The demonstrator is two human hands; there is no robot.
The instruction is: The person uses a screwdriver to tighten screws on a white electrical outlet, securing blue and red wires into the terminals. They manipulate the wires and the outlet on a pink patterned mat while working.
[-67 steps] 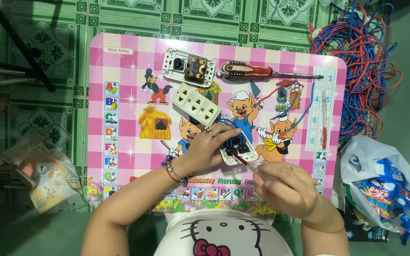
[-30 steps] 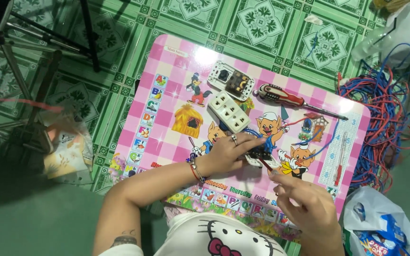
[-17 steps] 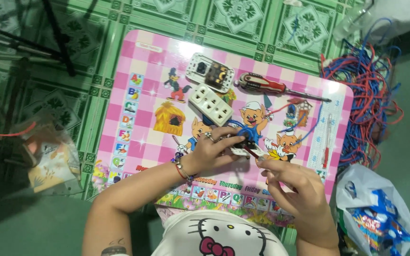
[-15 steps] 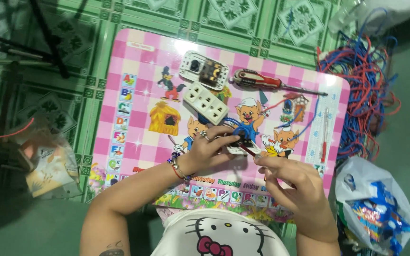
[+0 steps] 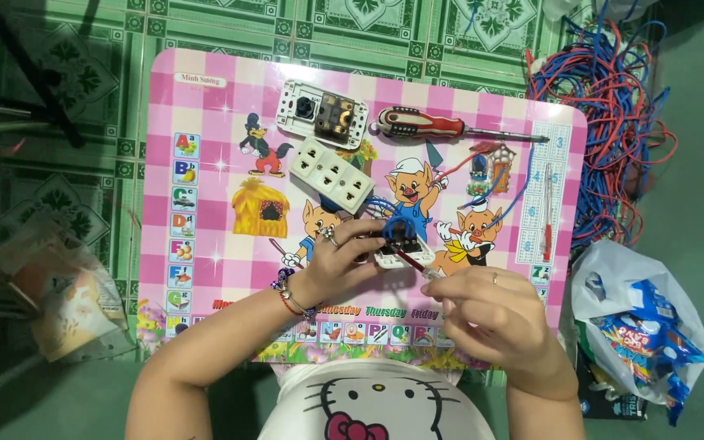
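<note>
My left hand grips a small white electrical switch part with blue wires, holding it down on a pink checked cartoon board. My right hand is closed around a thin tool whose dark red shaft points into that part. A white socket strip lies just beyond my left hand. Farther back rest a white switch plate and a red-handled screwdriver.
A tangle of red and blue wires lies at the board's right. A plastic bag with blue packets sits at lower right, a clear bag at lower left. A thin red test pen lies on the board's right edge. Green patterned floor surrounds everything.
The view has shifted and steadied over the board. Both hands stay on the switch part, with the tool tip still at it.
</note>
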